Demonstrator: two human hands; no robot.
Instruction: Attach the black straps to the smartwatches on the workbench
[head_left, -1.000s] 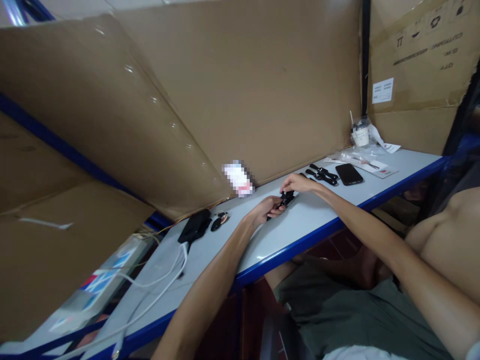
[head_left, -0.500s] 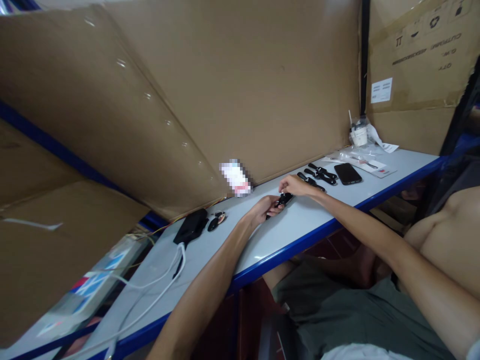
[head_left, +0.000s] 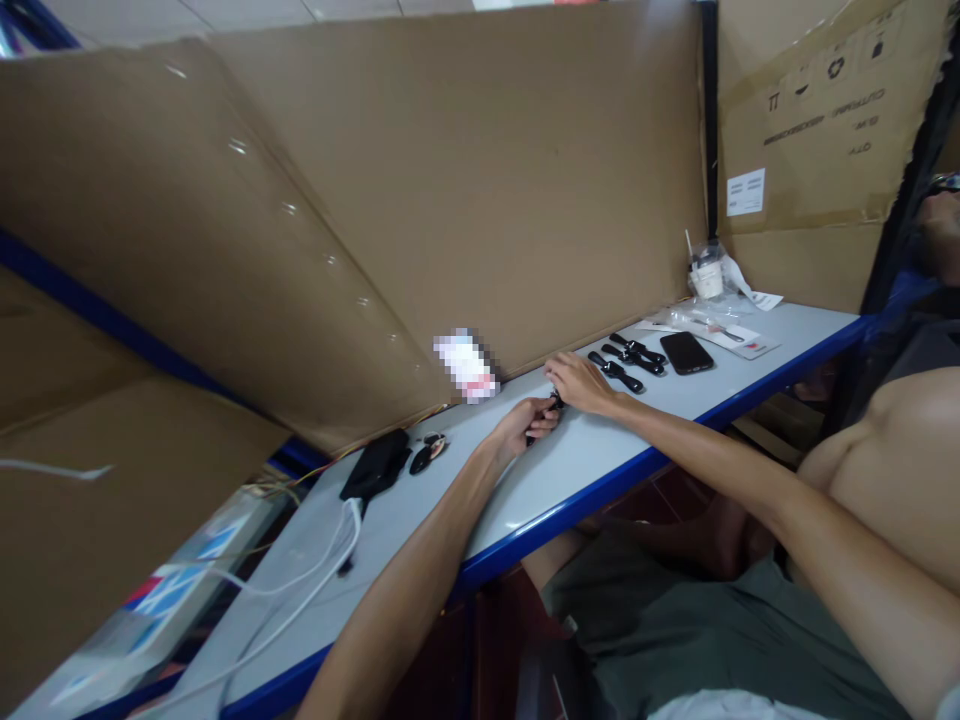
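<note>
Both my hands meet over a small black part (head_left: 553, 402) on the grey table (head_left: 570, 470). My left hand (head_left: 525, 422) is curled round its near end. My right hand (head_left: 577, 382) covers the far end with bent fingers, hiding most of the part. Just beyond my right hand lie several similar black strap-like pieces (head_left: 626, 358).
A black phone (head_left: 686, 352) lies past the straps, with plastic bags and papers (head_left: 712, 325) and a white cup (head_left: 705, 278) at the far end. To the left are a black pouch (head_left: 375, 465), a key fob (head_left: 427, 452) and white cables (head_left: 315, 570). Cardboard sheets (head_left: 450, 200) wall the back.
My right hand has slid closer to my left and now covers more of the black part. The view has shifted slightly; the hands stay over the same spot.
</note>
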